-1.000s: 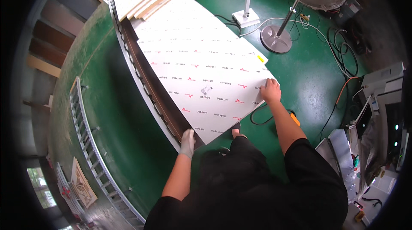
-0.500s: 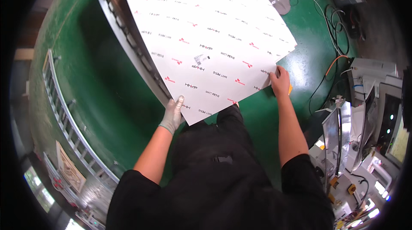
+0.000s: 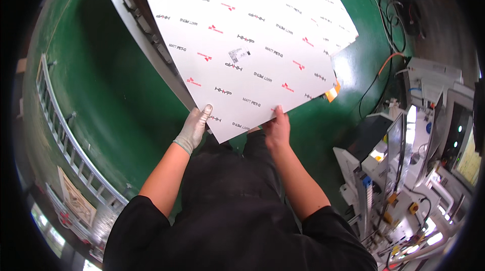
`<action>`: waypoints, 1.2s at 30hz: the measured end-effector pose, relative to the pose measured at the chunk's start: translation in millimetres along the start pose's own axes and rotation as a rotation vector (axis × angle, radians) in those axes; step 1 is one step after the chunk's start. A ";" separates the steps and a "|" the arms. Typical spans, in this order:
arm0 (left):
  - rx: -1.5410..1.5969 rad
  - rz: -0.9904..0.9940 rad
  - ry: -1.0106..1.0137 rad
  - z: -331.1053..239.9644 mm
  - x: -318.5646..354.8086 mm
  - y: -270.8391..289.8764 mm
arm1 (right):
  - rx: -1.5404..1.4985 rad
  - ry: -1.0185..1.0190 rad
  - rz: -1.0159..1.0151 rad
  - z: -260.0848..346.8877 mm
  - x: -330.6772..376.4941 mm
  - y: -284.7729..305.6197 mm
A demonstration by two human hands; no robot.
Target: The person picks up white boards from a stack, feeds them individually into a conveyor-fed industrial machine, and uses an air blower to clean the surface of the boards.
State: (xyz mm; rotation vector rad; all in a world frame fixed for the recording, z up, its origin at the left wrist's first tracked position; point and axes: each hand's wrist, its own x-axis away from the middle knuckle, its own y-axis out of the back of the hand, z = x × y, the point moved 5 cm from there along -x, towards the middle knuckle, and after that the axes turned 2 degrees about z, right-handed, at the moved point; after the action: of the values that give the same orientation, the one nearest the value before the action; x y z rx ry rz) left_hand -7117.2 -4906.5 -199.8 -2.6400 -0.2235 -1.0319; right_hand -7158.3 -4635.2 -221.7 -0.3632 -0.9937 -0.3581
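Note:
A large white panel sheet [image 3: 273, 76], printed with rows of black and red marks, slants away from me with a near corner toward my body. A small label [image 3: 240, 55] is stuck on its face. My left hand [image 3: 196, 125], in a pale glove, grips the left edge close to that corner, thumb on top and fingers hidden underneath. My bare right hand [image 3: 277, 128] pinches the near edge farther right, thumb on top. More white sheet shows beneath at the right [image 3: 348, 40]. An orange-yellow piece [image 3: 332, 92] sticks out below the right corner.
Along the sheet's left side runs a long metal-edged frame [image 3: 139, 33]. A metal ladder [image 3: 70, 134] lies at the left on the green floor [image 3: 121, 134]. Black cables [image 3: 391, 23] coil at the far right. Machines with monitors [image 3: 396, 150] stand at the right.
My right hand has moved left along the near edge, from the right corner toward the middle. The orange-yellow piece shows more now. My view has shifted slightly.

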 end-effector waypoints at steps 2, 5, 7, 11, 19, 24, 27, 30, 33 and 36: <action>-0.009 0.094 0.125 -0.7 4.5 1.3 | -0.102 0.177 0.024 -19.6 -3.2 -15.7; -0.109 0.082 0.237 5.1 0.7 20.4 | -0.098 0.255 -0.035 -21.9 -1.3 -21.5; -0.210 -0.103 0.213 5.4 -5.6 29.5 | -0.184 0.256 -0.033 -19.8 5.6 -19.2; 0.126 -0.160 0.040 -0.7 -23.6 24.7 | -0.341 0.014 0.016 -17.2 39.6 -25.9; -0.269 0.119 0.223 -8.0 11.7 16.6 | -0.299 0.482 0.038 -41.3 49.2 12.1; -0.362 0.151 0.619 -5.4 41.4 20.3 | -0.269 0.448 -0.081 -85.4 68.5 54.7; -0.094 0.097 0.543 -71.3 -15.7 58.0 | -0.345 0.399 -0.252 -92.9 82.5 42.3; 0.208 0.150 0.367 -143.5 -141.3 131.4 | -0.430 0.293 -0.407 -79.4 98.9 27.7; 0.304 0.122 0.304 -247.2 -242.4 152.9 | -0.506 0.231 -0.690 -78.9 94.6 18.7; 0.189 0.234 0.446 -331.3 -302.1 131.2 | -0.492 0.267 -0.975 -69.0 89.8 -25.3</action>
State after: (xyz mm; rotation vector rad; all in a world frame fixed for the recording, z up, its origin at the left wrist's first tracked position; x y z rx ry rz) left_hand -7515.8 -5150.1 -203.0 -2.1403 0.0812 -1.3989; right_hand -7073.8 -4700.0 -175.5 -0.2363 -0.7506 -1.5110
